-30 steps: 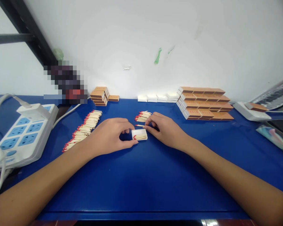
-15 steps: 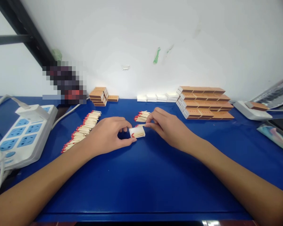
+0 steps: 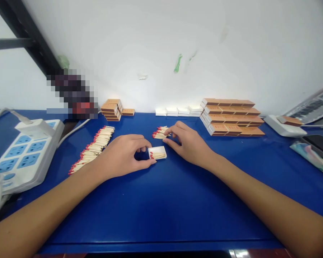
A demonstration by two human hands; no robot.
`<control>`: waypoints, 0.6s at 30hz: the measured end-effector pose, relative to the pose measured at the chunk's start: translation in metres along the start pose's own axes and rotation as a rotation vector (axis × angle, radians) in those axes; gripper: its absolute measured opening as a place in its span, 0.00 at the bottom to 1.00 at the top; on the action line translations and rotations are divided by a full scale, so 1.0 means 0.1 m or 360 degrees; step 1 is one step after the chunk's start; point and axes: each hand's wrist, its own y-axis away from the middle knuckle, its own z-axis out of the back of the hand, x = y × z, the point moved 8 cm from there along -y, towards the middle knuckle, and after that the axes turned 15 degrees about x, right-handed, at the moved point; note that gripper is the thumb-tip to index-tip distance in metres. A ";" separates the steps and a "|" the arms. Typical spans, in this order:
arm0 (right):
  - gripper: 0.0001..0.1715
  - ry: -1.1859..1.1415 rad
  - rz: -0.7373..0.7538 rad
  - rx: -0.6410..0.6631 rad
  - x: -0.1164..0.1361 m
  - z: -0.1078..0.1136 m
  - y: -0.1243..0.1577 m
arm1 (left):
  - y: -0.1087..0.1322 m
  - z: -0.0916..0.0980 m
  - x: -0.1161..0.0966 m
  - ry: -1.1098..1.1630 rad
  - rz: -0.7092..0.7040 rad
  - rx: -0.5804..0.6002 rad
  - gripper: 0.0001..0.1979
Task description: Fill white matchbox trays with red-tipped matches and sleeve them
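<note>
My left hand grips the left end of a small white matchbox tray between thumb and fingers. Several red-headed matches lie along its near side, heads to the left. My right hand is at the right end of a small pile of matches, just beyond the tray. Its thumb and forefinger are a little apart, and no match shows between them. A long row of matches stretches out beyond my left forearm, which hides part of it.
Brown matchboxes stand in a small stack and a larger stepped stack by the wall. White trays line up between them. A power strip with cables sits at left; a white device and a phone at right.
My right hand has moved from the tray's right edge back to the small pile, and the match between its fingertips is gone from them. The left hand stays on the tray.
</note>
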 end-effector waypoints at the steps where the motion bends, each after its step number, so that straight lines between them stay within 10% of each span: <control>1: 0.05 0.0006 -0.0028 0.0009 -0.01 -0.02 -0.02 | 0.00 0.00 0.00 -0.0001 0.0006 0.0002 0.11; 18: 0.04 0.0035 -0.0112 0.0239 -0.14 -0.03 0.06 | 0.00 0.00 -0.01 -0.0007 -0.0005 0.0012 0.12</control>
